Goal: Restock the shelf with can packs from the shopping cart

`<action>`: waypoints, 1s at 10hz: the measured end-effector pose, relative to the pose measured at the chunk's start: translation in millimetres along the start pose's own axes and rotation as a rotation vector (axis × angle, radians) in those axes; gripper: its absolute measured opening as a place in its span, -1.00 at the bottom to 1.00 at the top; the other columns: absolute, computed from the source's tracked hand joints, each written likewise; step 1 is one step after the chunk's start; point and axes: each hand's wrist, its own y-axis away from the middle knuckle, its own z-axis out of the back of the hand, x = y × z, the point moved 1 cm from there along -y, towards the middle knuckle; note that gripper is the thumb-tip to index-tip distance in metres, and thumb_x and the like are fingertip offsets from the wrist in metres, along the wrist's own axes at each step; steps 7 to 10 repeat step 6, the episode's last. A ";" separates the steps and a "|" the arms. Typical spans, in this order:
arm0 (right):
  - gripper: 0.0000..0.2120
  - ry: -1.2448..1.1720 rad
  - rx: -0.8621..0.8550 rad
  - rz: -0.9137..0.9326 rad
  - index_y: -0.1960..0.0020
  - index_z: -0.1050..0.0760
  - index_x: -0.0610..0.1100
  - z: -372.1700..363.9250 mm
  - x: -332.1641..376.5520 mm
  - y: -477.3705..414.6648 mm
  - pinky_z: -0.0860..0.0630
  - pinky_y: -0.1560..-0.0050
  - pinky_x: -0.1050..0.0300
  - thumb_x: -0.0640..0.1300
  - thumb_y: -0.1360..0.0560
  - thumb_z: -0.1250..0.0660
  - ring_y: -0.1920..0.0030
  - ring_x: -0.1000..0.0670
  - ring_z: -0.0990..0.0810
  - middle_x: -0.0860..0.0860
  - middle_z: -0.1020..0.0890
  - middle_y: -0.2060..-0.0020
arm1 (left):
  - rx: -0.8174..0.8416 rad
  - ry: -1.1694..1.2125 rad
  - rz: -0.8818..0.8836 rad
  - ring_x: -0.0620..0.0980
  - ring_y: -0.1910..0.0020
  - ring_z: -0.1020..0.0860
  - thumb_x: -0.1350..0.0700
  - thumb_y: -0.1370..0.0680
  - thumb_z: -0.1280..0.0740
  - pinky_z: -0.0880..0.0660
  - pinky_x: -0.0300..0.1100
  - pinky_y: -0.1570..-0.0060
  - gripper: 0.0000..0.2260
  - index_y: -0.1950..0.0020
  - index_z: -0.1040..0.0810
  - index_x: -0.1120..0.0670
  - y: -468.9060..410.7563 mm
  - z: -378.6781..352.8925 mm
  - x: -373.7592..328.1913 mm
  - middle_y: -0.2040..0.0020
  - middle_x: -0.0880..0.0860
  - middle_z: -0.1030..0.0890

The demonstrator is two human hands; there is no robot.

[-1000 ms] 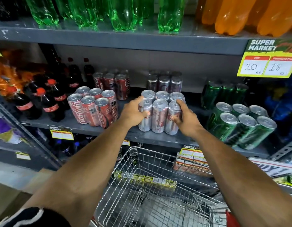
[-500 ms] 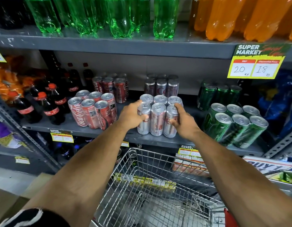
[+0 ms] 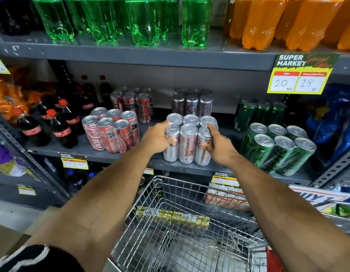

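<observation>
Silver can pack (image 3: pixel 189 141) sits on the middle shelf (image 3: pixel 119 157), at the front edge, between the red can pack (image 3: pixel 111 132) and the green can pack (image 3: pixel 278 148), with another silver pack (image 3: pixel 191 104) behind it. Left hand (image 3: pixel 157 138) wraps the pack's left side, right hand (image 3: pixel 219 148) wraps the right side, both gripping it. Risks as I read them: pack base looks very close to the shelf lip, so letting go now could let it tip forward into the cart (image 3: pixel 182 218) below. Pushing back too hard may knock the rear silver pack. Shrink wrap looks slick, so a one-sided release could twist the pack into the green one, which already leans. Cart looks empty of packs, though its near end is out of view.
</observation>
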 end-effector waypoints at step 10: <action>-0.25 0.113 0.012 -0.025 -0.55 0.14 0.08 10.0 5.0 9.6 -0.40 -0.28 -0.01 -0.05 -0.54 -0.26 -0.30 -0.22 -0.45 -0.21 -0.30 -0.39 | -0.053 -0.184 -0.037 0.18 -0.47 -0.29 -0.04 -0.56 -0.26 -0.30 0.03 -0.41 -0.33 -0.56 0.00 0.03 17.3 -5.3 -6.0 -0.54 0.19 -0.22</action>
